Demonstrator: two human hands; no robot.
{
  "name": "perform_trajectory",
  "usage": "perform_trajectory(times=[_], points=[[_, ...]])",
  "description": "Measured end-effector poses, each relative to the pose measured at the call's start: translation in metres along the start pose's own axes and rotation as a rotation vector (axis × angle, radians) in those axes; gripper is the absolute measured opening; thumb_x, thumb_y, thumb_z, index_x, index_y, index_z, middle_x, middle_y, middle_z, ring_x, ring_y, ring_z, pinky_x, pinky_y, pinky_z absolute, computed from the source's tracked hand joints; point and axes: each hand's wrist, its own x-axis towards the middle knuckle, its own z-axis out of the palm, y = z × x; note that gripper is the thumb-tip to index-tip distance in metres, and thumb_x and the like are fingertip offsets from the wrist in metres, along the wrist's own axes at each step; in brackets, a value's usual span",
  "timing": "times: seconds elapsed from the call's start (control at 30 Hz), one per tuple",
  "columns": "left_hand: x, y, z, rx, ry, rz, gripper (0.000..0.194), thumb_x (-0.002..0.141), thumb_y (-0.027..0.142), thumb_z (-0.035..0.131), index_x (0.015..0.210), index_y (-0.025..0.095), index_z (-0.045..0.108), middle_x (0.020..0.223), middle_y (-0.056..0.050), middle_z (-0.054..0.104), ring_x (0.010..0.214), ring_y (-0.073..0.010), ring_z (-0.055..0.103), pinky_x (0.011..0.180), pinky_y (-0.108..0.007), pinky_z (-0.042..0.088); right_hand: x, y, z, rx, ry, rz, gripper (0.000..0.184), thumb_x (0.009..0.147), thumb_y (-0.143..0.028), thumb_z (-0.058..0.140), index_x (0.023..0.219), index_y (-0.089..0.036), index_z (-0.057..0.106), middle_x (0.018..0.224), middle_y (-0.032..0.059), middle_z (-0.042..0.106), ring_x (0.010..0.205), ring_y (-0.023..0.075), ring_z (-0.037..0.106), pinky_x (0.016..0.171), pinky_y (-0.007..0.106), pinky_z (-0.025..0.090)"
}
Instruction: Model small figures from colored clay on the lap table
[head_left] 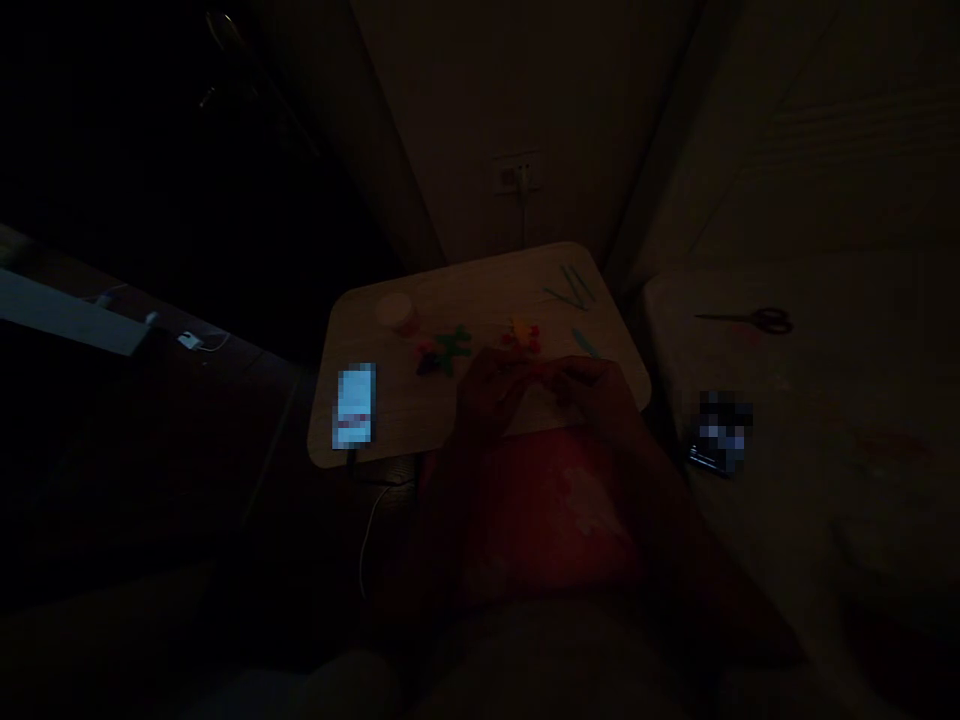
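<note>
In dim light, my left hand [489, 388] and my right hand [594, 388] come together over the near side of a small wooden-topped table [409, 415]. Between their fingertips is a small red soft-looking piece [538, 372], perhaps modelling clay. Both hands have their fingers closed on it. Just beyond them lies a yellow and red figure [521, 333]. Left of my left hand are a green figure [452, 348] and a dark lump [429, 361] with some pink beside it. A blue flat tool [583, 342] lies beyond my right hand.
A lit phone [354, 405] with a cable rests at the table's left. Behind stand a round tub [396, 312] and thin green sticks [570, 287]. To the right, a pale surface [810, 370] carries scissors [757, 319] and another device [720, 435]. A wall socket [517, 172] is behind.
</note>
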Motion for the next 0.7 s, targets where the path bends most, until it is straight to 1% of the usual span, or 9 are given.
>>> perform_trajectory(times=[0.13,0.27,0.47,0.57,0.67,0.7], points=[[0.000,0.002,-0.001,0.052,0.041,0.020,0.013,0.097,0.030,0.069,0.101,0.021,0.078,0.096,-0.006,0.077,0.092,-0.0169,0.071,0.084,-0.031,0.058,-0.002,-0.002,0.004,0.018,-0.026,-0.012,0.031,0.069,-0.048,0.085,0.081,-0.021,0.082,0.065,0.0000,0.069,0.052,0.0105,0.050,0.049,0.025,0.039],[-0.002,0.004,-0.001,0.050,0.073,-0.006,0.014,0.097,0.032,0.069,0.099,0.021,0.076,0.092,-0.005,0.076,0.087,-0.0163,0.070,0.080,-0.031,0.057,-0.007,-0.007,0.010,0.023,-0.002,-0.029,0.030,0.067,-0.049,0.086,0.074,-0.020,0.079,0.058,-0.0009,0.064,0.051,0.0107,0.049,0.048,0.025,0.038],[-0.002,0.003,0.000,0.036,0.169,0.068,0.006,0.094,0.026,0.073,0.097,0.022,0.076,0.092,-0.003,0.077,0.085,-0.0146,0.071,0.078,-0.028,0.057,-0.014,-0.007,0.020,0.085,0.059,-0.050,0.023,0.072,-0.043,0.082,0.069,-0.022,0.075,0.056,-0.0023,0.060,0.052,0.0114,0.050,0.049,0.026,0.040],[-0.001,0.003,0.001,-0.003,0.162,0.048,0.009,0.094,0.026,0.073,0.101,0.022,0.076,0.095,-0.004,0.078,0.087,-0.0150,0.072,0.077,-0.028,0.058,-0.015,-0.005,0.023,0.138,0.061,-0.043,0.021,0.073,-0.041,0.081,0.067,-0.022,0.073,0.055,-0.0032,0.059,0.052,0.0108,0.049,0.050,0.025,0.039],[-0.001,0.003,0.002,-0.005,0.129,0.011,0.018,0.095,0.029,0.072,0.111,0.021,0.075,0.102,-0.007,0.079,0.092,-0.0171,0.073,0.081,-0.031,0.059,-0.014,-0.003,0.023,0.167,0.055,-0.030,0.020,0.073,-0.041,0.080,0.069,-0.022,0.073,0.059,-0.0029,0.061,0.052,0.0105,0.049,0.050,0.025,0.039],[-0.001,0.003,0.002,-0.005,0.119,-0.001,0.019,0.096,0.029,0.071,0.112,0.022,0.075,0.104,-0.007,0.079,0.093,-0.0174,0.073,0.082,-0.032,0.059,-0.014,-0.003,0.022,0.165,0.052,-0.028,0.021,0.073,-0.041,0.080,0.069,-0.022,0.073,0.059,-0.0027,0.062,0.052,0.0105,0.049,0.050,0.025,0.039]])
